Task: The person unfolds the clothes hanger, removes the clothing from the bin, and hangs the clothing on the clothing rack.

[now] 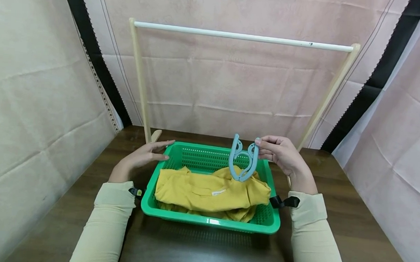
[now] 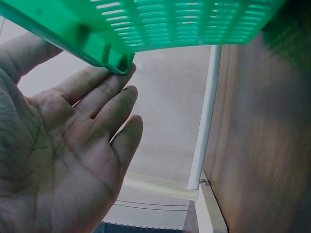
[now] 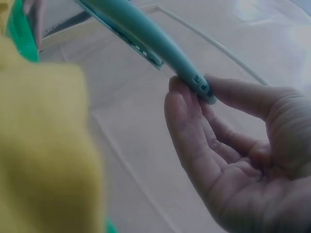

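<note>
Visibly pinches light-blue hanger (image 1: 254,159) by one end with right hand (image 1: 280,153) over yellow garment (image 1: 199,190) in green basket (image 1: 205,222), and rests extended left hand (image 1: 143,155) against far-left rim (image 1: 180,144), presumably for steadiness.

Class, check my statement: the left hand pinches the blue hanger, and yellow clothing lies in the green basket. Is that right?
Not the left hand: the head view shows the right hand pinching the blue hanger. Yellow clothing does lie in the green basket.

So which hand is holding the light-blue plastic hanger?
The right hand: it pinches the light-blue plastic hanger, while the left hand touches the green plastic basket.
</note>
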A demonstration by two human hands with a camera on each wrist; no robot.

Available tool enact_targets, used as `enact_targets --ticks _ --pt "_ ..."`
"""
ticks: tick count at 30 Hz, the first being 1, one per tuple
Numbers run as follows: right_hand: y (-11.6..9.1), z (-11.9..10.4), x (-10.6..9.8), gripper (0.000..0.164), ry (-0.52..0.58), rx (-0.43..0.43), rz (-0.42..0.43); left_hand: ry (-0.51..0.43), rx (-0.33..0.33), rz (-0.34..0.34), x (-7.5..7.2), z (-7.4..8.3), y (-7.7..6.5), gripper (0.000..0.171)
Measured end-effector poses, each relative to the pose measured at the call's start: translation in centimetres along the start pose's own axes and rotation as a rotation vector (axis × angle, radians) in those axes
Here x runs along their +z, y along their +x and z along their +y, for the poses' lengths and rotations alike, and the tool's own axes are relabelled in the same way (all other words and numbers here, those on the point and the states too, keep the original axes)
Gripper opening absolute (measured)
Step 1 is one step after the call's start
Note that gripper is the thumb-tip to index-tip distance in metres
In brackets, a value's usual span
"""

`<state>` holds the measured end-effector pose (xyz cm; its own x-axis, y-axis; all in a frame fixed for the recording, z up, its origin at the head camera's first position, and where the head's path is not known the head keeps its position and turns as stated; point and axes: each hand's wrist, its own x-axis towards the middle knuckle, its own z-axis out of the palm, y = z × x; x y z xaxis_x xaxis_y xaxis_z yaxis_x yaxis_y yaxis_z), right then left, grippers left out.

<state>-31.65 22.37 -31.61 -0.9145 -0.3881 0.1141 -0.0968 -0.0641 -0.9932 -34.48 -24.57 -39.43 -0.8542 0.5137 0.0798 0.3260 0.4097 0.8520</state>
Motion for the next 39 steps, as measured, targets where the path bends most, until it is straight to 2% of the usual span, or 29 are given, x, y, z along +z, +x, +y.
enact_targets --ticks 8,14,17,21,27,30,34,39 --pt "-0.5 -0.5 0.1 0.021 0.012 -0.045 -0.015 0.067 -0.015 0.007 -0.1 0.2 0.1 0.068" --pt "-0.7 -0.5 0.3 0.017 0.013 -0.061 -0.019 0.081 -0.011 0.003 -0.1 0.4 0.1 0.068" --pt "-0.7 -0.5 0.4 0.016 0.01 -0.068 -0.019 0.132 -0.031 0.022 -0.2 0.7 -0.2 0.067" --pt "-0.7 -0.6 0.6 0.017 0.002 -0.073 -0.017 0.184 -0.098 0.059 -0.5 1.5 -0.8 0.066" --pt "-0.9 -0.7 0.5 0.018 0.004 -0.072 -0.009 0.245 -0.082 0.087 -1.2 3.7 -1.7 0.065" --pt "-1.0 -0.7 0.5 0.017 0.009 -0.072 -0.005 0.298 -0.06 0.13 -1.3 5.1 -2.0 0.064" --pt "-0.9 -1.0 0.8 0.02 0.008 -0.077 -0.001 0.355 0.02 0.194 -0.9 7.3 -2.1 0.057" --pt "-0.7 -1.6 1.3 0.02 -0.009 -0.087 -0.005 0.377 0.087 0.17 -0.1 10.5 -3.1 0.046"
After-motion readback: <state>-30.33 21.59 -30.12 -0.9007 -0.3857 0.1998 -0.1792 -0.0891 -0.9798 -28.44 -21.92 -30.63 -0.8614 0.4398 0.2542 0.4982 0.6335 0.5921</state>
